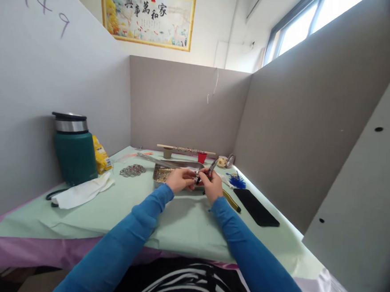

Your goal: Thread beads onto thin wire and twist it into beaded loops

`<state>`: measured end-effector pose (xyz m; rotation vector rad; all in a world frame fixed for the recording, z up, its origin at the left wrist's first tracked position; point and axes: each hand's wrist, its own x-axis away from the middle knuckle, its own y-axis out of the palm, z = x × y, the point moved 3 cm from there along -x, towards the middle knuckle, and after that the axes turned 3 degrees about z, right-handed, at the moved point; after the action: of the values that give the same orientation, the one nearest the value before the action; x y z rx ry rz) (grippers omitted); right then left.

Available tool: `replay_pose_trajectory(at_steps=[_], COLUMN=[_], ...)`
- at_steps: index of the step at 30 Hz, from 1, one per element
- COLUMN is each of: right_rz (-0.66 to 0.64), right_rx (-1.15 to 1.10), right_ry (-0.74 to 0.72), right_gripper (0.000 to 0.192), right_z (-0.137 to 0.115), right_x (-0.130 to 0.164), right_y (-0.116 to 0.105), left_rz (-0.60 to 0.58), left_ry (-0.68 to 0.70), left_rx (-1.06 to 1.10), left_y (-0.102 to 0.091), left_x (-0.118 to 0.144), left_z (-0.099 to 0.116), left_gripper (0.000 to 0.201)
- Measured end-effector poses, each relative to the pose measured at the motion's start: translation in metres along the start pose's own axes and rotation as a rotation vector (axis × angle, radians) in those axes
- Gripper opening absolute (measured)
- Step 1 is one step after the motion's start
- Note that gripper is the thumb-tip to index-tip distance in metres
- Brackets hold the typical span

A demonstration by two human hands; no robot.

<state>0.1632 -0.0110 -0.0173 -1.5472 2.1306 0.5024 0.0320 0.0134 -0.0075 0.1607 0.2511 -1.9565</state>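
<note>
Both of my hands meet over the front of a metal tray [196,165] that holds small gold-coloured pieces [162,175]. My right hand [214,187] is closed around pliers [212,166], their jaws pointing up and away from me. Close beside it, my left hand [180,180] pinches with thumb and fingertips. A small silvery bit shows between the two hands, too small to name. Under my right wrist lies a tool with a yellow-and-black handle [231,201], its other end hidden by the hand. Thin metal rods [157,160] rest across the tray's left rim.
Left are a green bottle [72,155], a white cloth [83,192], a yellow packet [101,155] and a heap of metal rings [132,170]. Right lie a black phone-like slab [255,207] and a blue tassel [238,180]. Behind, a beaded stick [186,150] spans a red cup [201,157] and an olive cup [167,153].
</note>
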Motion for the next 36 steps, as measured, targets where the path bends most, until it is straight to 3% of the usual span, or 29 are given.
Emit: replay_pose_trajectory(at_steps=[4, 9, 13, 24, 31, 36], right_rz=[-0.015, 0.045, 0.02, -0.009, 0.015, 0.079], right_rx=[0.079, 0.269, 0.356, 0.344, 0.468, 0.487], right_ry=[-0.061, -0.253, -0.435, -0.501, -0.535, -0.536], right_gripper=[0.023, 0.016, 0.011, 0.013, 0.021, 0.017], right_z=[0.0, -0.009, -0.026, -0.03, -0.02, -0.018], right_x=[0.001, 0.005, 0.015, 0.023, 0.016, 0.014], right_y=[-0.001, -0.001, 0.002, 0.006, 0.0, -0.005], left_rz=[-0.038, 0.066, 0.135, 0.207, 0.364, 0.504], left_ry=[-0.078, -0.101, -0.116, -0.15, 0.033, 0.249], left_rx=[0.123, 0.184, 0.179, 0.479, 0.14, -0.493], left_y=[-0.003, -0.006, -0.005, -0.01, -0.028, -0.034], left_x=[0.002, 0.004, 0.004, -0.003, -0.007, -0.005], left_z=[0.001, 0.004, 0.005, 0.001, 0.005, 0.014], left_gripper=[0.024, 0.015, 0.009, 0.008, 0.007, 0.013])
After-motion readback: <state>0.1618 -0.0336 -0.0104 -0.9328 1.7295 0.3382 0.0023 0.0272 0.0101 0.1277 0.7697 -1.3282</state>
